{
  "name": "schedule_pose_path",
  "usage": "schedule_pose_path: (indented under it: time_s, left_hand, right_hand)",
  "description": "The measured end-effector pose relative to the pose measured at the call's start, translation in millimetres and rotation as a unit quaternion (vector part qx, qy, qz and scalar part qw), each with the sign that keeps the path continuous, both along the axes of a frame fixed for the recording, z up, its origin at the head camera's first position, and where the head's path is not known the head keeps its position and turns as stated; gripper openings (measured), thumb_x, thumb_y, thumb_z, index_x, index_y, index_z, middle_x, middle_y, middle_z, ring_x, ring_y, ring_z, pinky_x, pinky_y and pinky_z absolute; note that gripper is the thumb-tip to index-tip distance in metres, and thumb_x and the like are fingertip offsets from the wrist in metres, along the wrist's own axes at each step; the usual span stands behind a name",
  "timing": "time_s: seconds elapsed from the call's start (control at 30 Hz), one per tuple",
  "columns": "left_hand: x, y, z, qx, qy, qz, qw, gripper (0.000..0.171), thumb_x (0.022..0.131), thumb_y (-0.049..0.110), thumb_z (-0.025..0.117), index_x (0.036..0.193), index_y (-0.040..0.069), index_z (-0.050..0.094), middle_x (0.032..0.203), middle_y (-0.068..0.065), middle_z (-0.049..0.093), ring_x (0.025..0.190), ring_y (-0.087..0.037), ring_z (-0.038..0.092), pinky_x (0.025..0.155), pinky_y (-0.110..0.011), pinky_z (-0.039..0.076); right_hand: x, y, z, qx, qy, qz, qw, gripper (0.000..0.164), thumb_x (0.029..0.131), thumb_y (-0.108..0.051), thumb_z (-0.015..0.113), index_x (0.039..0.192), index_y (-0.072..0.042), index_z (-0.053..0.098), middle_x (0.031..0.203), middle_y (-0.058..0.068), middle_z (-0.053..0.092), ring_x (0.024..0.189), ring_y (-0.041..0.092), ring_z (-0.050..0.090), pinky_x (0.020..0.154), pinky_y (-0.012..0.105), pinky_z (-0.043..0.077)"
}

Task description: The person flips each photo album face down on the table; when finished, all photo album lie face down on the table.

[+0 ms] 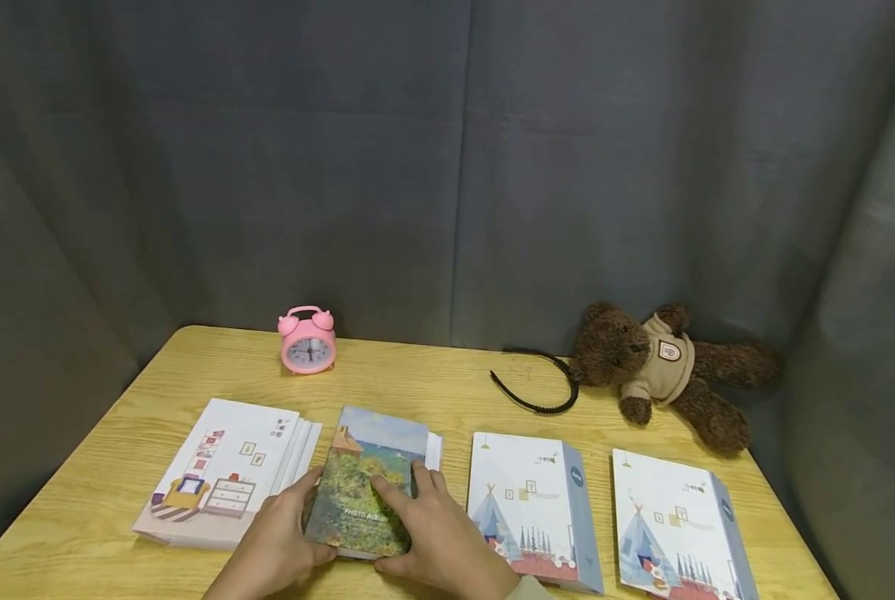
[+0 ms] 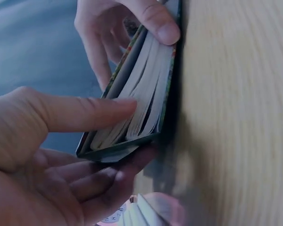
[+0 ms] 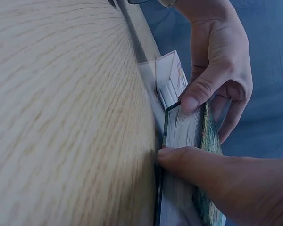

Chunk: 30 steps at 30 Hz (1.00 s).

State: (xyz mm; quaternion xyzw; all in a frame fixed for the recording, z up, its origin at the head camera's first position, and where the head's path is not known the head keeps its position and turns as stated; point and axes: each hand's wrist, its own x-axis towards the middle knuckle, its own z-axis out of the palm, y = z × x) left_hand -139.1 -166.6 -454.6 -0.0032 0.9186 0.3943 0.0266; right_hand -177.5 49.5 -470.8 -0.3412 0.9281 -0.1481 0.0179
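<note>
A photo album [image 1: 365, 454] with a painted seaside garden cover lies between my two hands, its near page edges [image 2: 144, 89] facing me. My left hand [image 1: 282, 529] holds its left side, the thumb on the page edges and the fingers along the spine in the left wrist view. From the near right, my right hand [image 1: 443, 533] grips it too. The right thumb presses the near page edges, while the other fingers spread over the cover. In the right wrist view the album [image 3: 181, 132] stays closed, close over the wooden table [image 3: 70, 113].
A white album [image 1: 230, 450] with a furniture drawing lies to the left. Two white albums with tent drawings, one nearer [image 1: 522, 467] and one farther [image 1: 661, 483], lie to the right. Behind are a pink alarm clock [image 1: 308, 350], a black headband [image 1: 545, 408] and a brown teddy bear [image 1: 665, 367].
</note>
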Motion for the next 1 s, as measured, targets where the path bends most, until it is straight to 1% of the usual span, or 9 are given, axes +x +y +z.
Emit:
schedule_pose_path:
  time_s: [0.1,0.2,0.37,0.5,0.57,0.67,0.77,0.9,1.0]
  left_hand:
    - [1.1,0,3.8,0.023,-0.002,-0.012,0.9997,0.108,0.055,0.003,0.096,0.145,-0.011,0.038,0.127,-0.033,0.059,0.105,-0.043,0.064,0.087,-0.055,0.052]
    - [2.7,-1,9.2,0.054,0.0,-0.031,0.9981,0.106,0.058,0.001,0.093,0.147,-0.01,0.036,0.127,-0.035,0.057,0.092,-0.039,0.068,0.077,-0.047,0.057]
    - [5.6,-2,18.7,0.091,0.026,-0.061,0.9937,0.102,0.066,0.001,0.09,0.152,0.002,0.035,0.136,-0.03,0.052,0.069,-0.013,0.057,0.056,-0.028,0.051]
    - [6.6,-2,21.8,0.11,0.084,-0.095,0.9859,0.097,0.072,0.008,0.089,0.153,0.009,0.037,0.138,-0.02,0.05,0.076,-0.008,0.056,0.056,-0.026,0.05]
    - [6.5,-1,21.9,0.124,0.11,-0.118,0.9791,0.094,0.073,0.01,0.089,0.153,0.008,0.038,0.139,-0.018,0.048,0.078,-0.007,0.059,0.059,-0.026,0.052]
    - [5.5,2,22.2,0.139,0.137,-0.148,0.9695,0.09,0.075,0.013,0.088,0.152,0.008,0.04,0.141,-0.017,0.045,0.081,-0.008,0.063,0.065,-0.027,0.054]
    - [4.0,5,23.3,0.139,0.157,-0.172,0.9624,0.087,0.078,0.02,0.086,0.152,0.009,0.041,0.143,-0.013,0.042,0.083,-0.008,0.064,0.069,-0.027,0.054]
    - [2.7,10,26.0,0.13,0.172,-0.185,0.9589,0.083,0.082,0.026,0.083,0.152,0.011,0.042,0.144,-0.007,0.04,0.083,-0.008,0.063,0.07,-0.027,0.052]
    - [1.3,15,29.2,0.128,0.172,-0.182,0.9598,0.066,0.092,0.022,0.074,0.15,0.01,0.045,0.144,-0.007,0.04,0.084,-0.008,0.062,0.071,-0.027,0.052]
  right_hand:
    - [0.0,0,0.5,-0.005,-0.003,-0.004,1.0,0.094,0.073,-0.056,0.083,0.153,-0.032,0.04,0.147,0.03,0.038,0.125,0.042,0.047,0.074,0.045,0.057]
    - [0.5,0,1.5,-0.017,-0.01,-0.01,1.0,0.099,0.073,-0.057,0.083,0.156,-0.034,0.034,0.147,0.03,0.036,0.128,0.043,0.045,0.076,0.047,0.057]
    - [0.7,3,3.1,-0.061,-0.05,-0.019,0.997,0.107,0.075,-0.061,0.078,0.159,-0.041,0.015,0.152,0.032,0.027,0.133,0.049,0.039,0.084,0.056,0.053]
    - [-0.6,5,5.8,-0.098,-0.077,-0.017,0.992,0.109,0.077,-0.061,0.077,0.158,-0.043,0.005,0.154,0.033,0.025,0.13,0.052,0.042,0.088,0.06,0.05]
    - [-0.4,6,8.2,-0.1,-0.056,-0.012,0.993,0.11,0.077,-0.061,0.077,0.159,-0.04,0.007,0.15,0.033,0.033,0.124,0.05,0.049,0.086,0.058,0.052]
    - [0.4,8,13.0,-0.102,-0.004,-0.007,0.995,0.113,0.074,-0.062,0.08,0.161,-0.031,0.015,0.138,0.026,0.051,0.106,0.039,0.064,0.075,0.045,0.057]
    - [1.5,9,19.0,-0.116,0.027,-0.002,0.993,0.115,0.071,-0.06,0.082,0.16,-0.025,0.019,0.129,0.019,0.058,0.09,0.027,0.067,0.067,0.034,0.056]
    - [3.7,9,27.2,-0.151,0.02,0.015,0.988,0.116,0.073,-0.056,0.083,0.161,-0.024,0.014,0.137,0.018,0.052,0.093,0.026,0.066,0.071,0.033,0.056]
    - [4.7,8,32.9,-0.177,0.013,0.024,0.984,0.118,0.073,-0.053,0.084,0.161,-0.024,0.011,0.142,0.015,0.047,0.102,0.027,0.064,0.076,0.035,0.056]
